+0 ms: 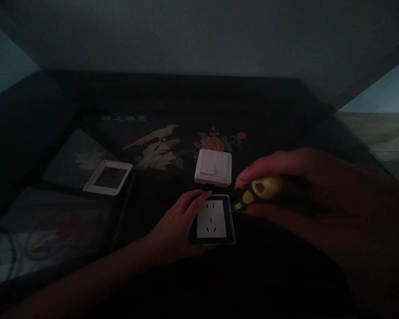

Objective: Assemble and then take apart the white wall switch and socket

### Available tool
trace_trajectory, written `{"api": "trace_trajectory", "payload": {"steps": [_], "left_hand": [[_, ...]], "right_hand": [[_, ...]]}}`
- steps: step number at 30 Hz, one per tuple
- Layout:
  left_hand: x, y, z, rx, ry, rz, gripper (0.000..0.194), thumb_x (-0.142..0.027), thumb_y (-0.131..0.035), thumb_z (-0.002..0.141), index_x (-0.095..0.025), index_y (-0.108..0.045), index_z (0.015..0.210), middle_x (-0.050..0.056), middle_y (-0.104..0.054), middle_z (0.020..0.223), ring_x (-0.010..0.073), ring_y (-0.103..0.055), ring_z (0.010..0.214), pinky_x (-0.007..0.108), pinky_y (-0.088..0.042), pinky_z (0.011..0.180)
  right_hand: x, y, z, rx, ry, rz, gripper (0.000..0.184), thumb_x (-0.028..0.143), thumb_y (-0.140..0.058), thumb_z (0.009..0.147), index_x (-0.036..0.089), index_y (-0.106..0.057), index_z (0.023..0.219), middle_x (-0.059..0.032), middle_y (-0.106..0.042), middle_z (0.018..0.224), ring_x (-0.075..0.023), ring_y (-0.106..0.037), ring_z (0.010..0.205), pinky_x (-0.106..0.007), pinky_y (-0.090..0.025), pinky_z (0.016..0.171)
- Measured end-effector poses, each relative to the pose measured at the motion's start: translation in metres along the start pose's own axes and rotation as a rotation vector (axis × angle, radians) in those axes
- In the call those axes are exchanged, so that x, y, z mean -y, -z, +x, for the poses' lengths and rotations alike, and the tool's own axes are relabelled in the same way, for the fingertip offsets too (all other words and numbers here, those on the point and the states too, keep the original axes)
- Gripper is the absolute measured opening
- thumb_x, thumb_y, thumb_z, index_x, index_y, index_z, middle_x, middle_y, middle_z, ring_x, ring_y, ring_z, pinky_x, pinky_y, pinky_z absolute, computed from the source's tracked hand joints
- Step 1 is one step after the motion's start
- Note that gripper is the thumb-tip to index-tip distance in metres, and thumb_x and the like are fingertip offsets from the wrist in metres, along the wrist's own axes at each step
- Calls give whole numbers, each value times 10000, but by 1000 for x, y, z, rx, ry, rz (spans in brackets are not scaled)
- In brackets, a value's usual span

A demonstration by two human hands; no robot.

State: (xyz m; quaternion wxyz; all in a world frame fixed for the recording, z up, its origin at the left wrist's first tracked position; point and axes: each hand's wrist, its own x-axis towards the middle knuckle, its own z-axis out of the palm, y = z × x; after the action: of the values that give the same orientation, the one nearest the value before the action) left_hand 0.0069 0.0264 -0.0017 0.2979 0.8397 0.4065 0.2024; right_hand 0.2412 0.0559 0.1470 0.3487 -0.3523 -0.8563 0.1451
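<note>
The left hand [173, 230] was wrapped around the socket [211, 229], probably bracing it, while the right hand [314, 190] closed on the screwdriver [269, 186], tip near the socket's edge.

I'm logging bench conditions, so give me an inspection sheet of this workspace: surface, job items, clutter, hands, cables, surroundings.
Surface: dark, glossy tabletop with a bird-and-flower picture.
Job items: socket, face up; screwdriver, its shaft reaching the socket's right side, exact contact too dim to tell.
Clutter: white switch just beyond the socket; white frame farther left.
Hands: left hand holds the socket; right hand grips the screwdriver.
Cables: looped lines at lower left, possibly cable or reflection.
Surroundings: grey wall behind; dim light.
</note>
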Motion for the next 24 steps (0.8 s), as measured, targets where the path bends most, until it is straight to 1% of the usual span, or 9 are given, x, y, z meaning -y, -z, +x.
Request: {"api": "trace_trajectory", "payload": {"steps": [3,4,6,8,12,16,19,21,24], "left_hand": [[-2,1,0,7,4,0,1048,-401,-815,722,-287,-143,1518,173,-363,1478,393,-447,1357,594,-467,1081],[-2,1,1,3,-1,-3,1042,-396,-811,727,-286,-141,1518,174,-365,1475,391,-448,1356,595,-466,1081],[-3,2,1,-1,-10,-9,1031,-391,-808,728,-274,-150,1514,180,-369,1465,396,-451,1349,602,-468,1072],[-3,2,2,10,-8,-10,1023,-394,-811,722,-259,-168,1507,187,-373,1454,406,-446,1347,611,-467,1067],[-3,2,2,10,2,-13,993,-385,-808,733,-265,-189,1500,179,-374,1452,389,-456,1339,582,-481,1066],[-3,2,1,-5,-4,4,1041,-404,-820,720,-281,-155,1510,175,-371,1459,390,-456,1337,588,-482,1065],[-3,2,1,-6,-7,12,1038,-404,-817,723,-271,-160,1516,173,-370,1464,392,-443,1349,593,-462,1086],[-3,2,1,-6,-3,8,1025,-411,-810,732,-269,-171,1521,171,-367,1474,393,-438,1355,590,-460,1090],[-2,1,1,3,4,5,1015,-416,-803,739,-270,-178,1524,167,-372,1481,394,-440,1355,587,-466,1086]], "right_hand": [[-6,3,0,213,25,-17,235,283,-567,967,265,-616,1196,13,-745,1142,-172,-743,906,-241,-618,815],[-7,2,0,218,55,-56,258,289,-535,980,248,-599,1226,-19,-724,1200,-199,-731,987,-277,-616,851],[-7,-4,0,165,117,-159,289,369,-527,986,205,-599,1212,-90,-698,1197,-253,-699,1046,-344,-612,860],[-5,-12,0,71,148,-267,306,458,-548,967,201,-625,1115,-111,-688,1076,-275,-685,982,-376,-609,822],[1,-18,0,-16,127,-304,161,329,-608,949,220,-654,1059,-77,-700,997,-265,-697,941,-377,-600,882],[1,-3,-6,166,85,-151,343,235,-535,964,263,-597,1300,-40,-700,1166,-218,-726,946,-305,-613,888],[0,5,-9,263,101,-128,450,228,-512,961,265,-495,1409,-42,-652,1306,-228,-705,1076,-287,-594,942],[0,1,-8,222,116,-162,379,289,-520,968,203,-549,1337,-96,-648,1292,-277,-678,1129,-328,-599,934],[2,-15,-2,102,168,-268,219,271,-524,970,164,-664,1100,-124,-689,1048,-283,-699,971,-374,-613,832]]}}
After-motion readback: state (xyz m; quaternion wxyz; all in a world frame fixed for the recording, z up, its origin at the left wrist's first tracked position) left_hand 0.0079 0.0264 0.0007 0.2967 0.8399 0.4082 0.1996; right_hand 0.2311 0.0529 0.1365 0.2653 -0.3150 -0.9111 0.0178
